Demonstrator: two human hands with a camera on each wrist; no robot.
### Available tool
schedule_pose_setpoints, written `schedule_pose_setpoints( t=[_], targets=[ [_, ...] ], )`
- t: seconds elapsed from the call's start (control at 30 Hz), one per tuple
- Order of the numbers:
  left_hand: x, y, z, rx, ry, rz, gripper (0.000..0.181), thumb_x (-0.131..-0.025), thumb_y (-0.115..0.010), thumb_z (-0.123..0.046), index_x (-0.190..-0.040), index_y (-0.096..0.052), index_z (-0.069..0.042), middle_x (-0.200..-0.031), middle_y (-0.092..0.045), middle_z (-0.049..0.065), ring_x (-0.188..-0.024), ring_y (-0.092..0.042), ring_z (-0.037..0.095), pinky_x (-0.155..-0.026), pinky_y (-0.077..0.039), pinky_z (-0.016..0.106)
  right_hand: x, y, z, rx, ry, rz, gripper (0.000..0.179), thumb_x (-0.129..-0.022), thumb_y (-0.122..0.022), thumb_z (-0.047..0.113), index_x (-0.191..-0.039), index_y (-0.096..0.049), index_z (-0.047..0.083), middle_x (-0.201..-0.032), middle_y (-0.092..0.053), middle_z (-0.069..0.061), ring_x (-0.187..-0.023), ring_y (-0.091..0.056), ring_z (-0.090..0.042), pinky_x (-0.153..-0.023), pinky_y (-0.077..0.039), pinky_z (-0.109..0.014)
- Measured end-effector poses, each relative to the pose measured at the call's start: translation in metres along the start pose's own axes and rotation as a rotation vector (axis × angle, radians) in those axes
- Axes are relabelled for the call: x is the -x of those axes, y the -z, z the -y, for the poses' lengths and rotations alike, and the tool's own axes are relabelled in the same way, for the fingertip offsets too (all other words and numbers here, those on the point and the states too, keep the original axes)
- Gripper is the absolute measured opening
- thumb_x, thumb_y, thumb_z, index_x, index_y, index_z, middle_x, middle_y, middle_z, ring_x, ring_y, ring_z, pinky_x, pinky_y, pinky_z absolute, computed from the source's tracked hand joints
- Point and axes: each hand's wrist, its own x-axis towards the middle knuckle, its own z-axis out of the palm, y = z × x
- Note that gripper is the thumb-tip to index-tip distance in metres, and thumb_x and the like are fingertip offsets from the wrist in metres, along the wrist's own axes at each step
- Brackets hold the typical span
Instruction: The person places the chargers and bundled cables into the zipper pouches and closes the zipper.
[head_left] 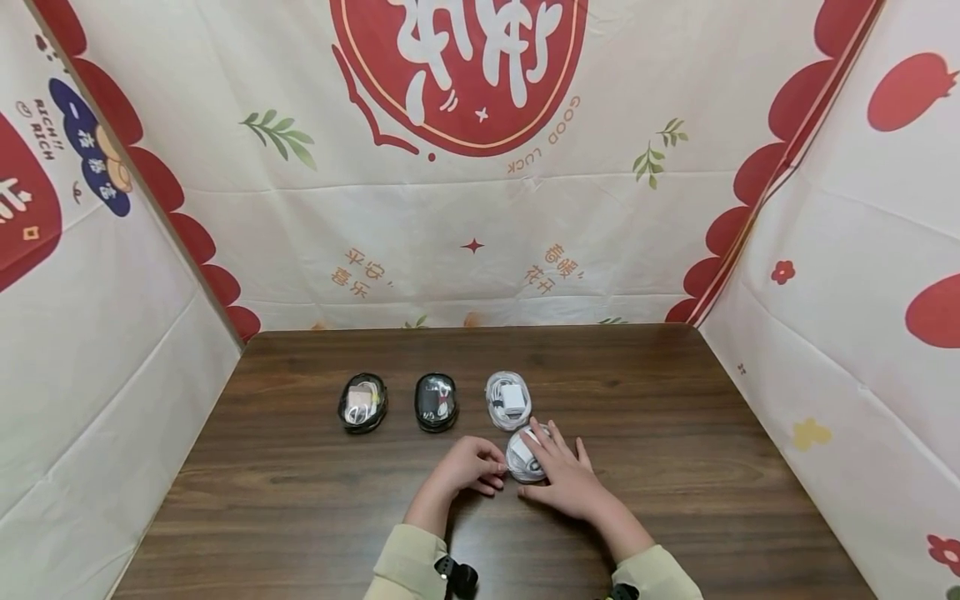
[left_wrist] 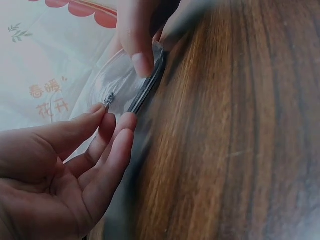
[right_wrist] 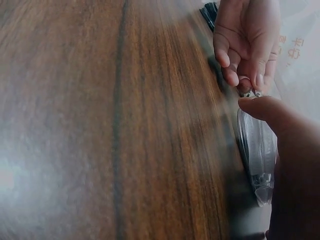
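A small oval clear zip pouch with a white charger and coiled white cable inside lies on the wooden table. My left hand is at its left end, thumb and forefinger pinching the small metal zipper pull. The right hand lies over the pouch from the right, fingers straight and spread on its top. In the right wrist view, the right thumb is close to the zipper end of the pouch. The palm hides part of the pouch there.
Just behind stands a similar white-edged pouch with a white charger. Farther left in that row are a black-edged pouch with dark contents and another black-edged pouch with a pale item. Printed cloth walls enclose the table's back and sides.
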Motion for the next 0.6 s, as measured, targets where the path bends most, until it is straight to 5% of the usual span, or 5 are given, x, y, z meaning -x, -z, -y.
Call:
schedule_pose_setpoints(
  t=[0.27,0.6],
  targets=[
    [-0.002,-0.012,0.000,-0.036,-0.008,0.024,0.005,-0.089,-0.065,0.005,-0.084,-0.066,0.008,-0.073,-0.065,0.009,-0.061,-0.065,0.019,-0.053,-0.057,0.034,0.000,-0.004,-0.004,0.009,0.029,-0.048,0.087,-0.083,-0.068,0.053,-0.154,-0.031,0.019,-0.161,-0.016,-0.006,-0.146,-0.009,-0.036,-0.105,-0.005,-0.072],
    [0.000,-0.009,0.005,-0.046,0.001,-0.081,0.004,-0.087,-0.068,0.005,-0.087,-0.069,0.008,-0.074,-0.068,0.014,-0.058,-0.065,0.018,-0.052,-0.057,0.032,0.002,-0.003,-0.002,0.001,0.016,-0.046,0.088,-0.083,-0.067,0.057,-0.154,-0.030,0.020,-0.161,-0.015,-0.006,-0.146,-0.009,-0.035,-0.105,-0.002,-0.072]
  ],
)
